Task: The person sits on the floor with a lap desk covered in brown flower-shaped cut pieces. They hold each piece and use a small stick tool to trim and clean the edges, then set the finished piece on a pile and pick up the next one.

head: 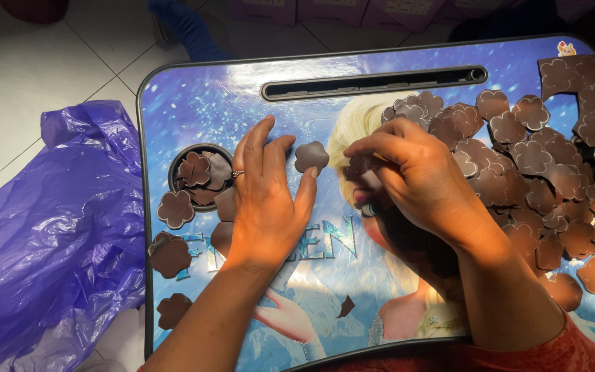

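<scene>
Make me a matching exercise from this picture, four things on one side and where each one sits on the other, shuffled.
1. plastic bag
2. round cup recess
3. long slot
4. big pile of brown flower cutouts

A. along the tray's far edge
B. right of the right hand
C. on the floor left of the tray
D. just left of the left hand

Pairs: 1-C, 2-D, 3-A, 4-B

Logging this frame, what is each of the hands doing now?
Left hand: open, flat on the lap table.
Right hand: fingers pinched on a brown flower cutout.
</scene>
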`<move>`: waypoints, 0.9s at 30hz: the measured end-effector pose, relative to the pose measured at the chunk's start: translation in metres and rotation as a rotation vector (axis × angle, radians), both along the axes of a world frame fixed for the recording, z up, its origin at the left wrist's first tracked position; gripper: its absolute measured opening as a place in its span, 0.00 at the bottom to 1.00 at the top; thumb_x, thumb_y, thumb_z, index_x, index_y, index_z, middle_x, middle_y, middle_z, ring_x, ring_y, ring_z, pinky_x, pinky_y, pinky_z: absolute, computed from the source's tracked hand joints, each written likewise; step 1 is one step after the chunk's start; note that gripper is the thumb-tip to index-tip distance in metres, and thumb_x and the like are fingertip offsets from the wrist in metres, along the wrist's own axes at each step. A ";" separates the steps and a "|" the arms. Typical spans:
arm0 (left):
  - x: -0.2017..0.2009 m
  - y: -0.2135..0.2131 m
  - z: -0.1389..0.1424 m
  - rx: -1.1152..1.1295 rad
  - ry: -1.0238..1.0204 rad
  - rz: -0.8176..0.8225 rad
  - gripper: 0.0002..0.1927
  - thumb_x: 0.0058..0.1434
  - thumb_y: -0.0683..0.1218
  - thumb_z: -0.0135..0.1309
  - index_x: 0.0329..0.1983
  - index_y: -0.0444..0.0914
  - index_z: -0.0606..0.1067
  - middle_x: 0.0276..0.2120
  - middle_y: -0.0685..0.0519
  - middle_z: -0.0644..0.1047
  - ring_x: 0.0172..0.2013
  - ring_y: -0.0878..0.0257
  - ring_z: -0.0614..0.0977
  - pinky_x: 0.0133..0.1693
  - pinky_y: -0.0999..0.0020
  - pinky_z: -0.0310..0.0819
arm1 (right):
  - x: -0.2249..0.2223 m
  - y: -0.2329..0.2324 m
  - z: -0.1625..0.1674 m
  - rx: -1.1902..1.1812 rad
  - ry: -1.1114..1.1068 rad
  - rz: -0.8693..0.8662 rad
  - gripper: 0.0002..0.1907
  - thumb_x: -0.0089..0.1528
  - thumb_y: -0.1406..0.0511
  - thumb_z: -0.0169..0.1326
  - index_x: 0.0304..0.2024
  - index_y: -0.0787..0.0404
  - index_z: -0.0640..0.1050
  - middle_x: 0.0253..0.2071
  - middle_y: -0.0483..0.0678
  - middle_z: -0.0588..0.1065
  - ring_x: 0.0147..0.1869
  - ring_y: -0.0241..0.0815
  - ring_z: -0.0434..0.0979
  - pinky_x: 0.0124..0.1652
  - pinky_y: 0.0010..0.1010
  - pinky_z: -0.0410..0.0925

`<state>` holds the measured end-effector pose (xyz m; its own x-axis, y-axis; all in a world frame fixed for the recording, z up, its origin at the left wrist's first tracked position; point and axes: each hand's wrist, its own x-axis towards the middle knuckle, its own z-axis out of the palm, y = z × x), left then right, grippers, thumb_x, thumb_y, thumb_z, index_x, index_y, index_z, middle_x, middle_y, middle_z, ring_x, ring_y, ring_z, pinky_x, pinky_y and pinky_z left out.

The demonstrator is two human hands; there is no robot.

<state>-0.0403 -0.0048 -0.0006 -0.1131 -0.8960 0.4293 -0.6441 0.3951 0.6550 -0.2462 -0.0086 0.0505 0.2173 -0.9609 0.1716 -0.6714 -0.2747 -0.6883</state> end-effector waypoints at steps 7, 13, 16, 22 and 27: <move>0.005 -0.002 0.001 0.019 -0.120 0.027 0.22 0.59 0.49 0.63 0.54 0.35 0.76 0.65 0.42 0.69 0.65 0.41 0.66 0.64 0.47 0.60 | 0.001 0.004 0.009 -0.085 0.120 0.016 0.13 0.62 0.70 0.58 0.50 0.59 0.81 0.46 0.52 0.77 0.44 0.50 0.82 0.42 0.35 0.74; 0.004 0.000 0.006 0.019 -0.162 0.025 0.21 0.57 0.47 0.62 0.55 0.41 0.78 0.66 0.44 0.69 0.64 0.42 0.67 0.62 0.46 0.60 | 0.007 0.010 0.012 -0.006 0.369 -0.117 0.15 0.55 0.59 0.66 0.40 0.59 0.83 0.41 0.50 0.78 0.42 0.57 0.80 0.38 0.45 0.71; 0.004 0.001 0.009 0.058 -0.163 0.012 0.20 0.55 0.48 0.63 0.52 0.42 0.79 0.64 0.46 0.70 0.64 0.43 0.68 0.61 0.46 0.60 | 0.008 0.010 0.009 -0.029 0.333 -0.088 0.14 0.55 0.61 0.66 0.38 0.61 0.81 0.39 0.52 0.78 0.41 0.58 0.80 0.38 0.44 0.71; 0.002 0.003 0.016 0.087 -0.138 -0.046 0.21 0.50 0.52 0.67 0.45 0.41 0.78 0.63 0.47 0.71 0.65 0.44 0.67 0.63 0.45 0.57 | -0.006 -0.001 0.010 0.231 -0.023 -0.161 0.08 0.58 0.66 0.62 0.37 0.62 0.79 0.28 0.46 0.79 0.31 0.36 0.80 0.30 0.29 0.71; 0.002 0.007 0.019 0.146 -0.148 -0.132 0.22 0.48 0.53 0.66 0.45 0.43 0.79 0.62 0.46 0.71 0.65 0.43 0.65 0.63 0.43 0.51 | -0.012 -0.005 0.014 0.253 -0.075 -0.174 0.06 0.61 0.67 0.61 0.40 0.60 0.82 0.24 0.41 0.76 0.27 0.26 0.70 0.26 0.23 0.65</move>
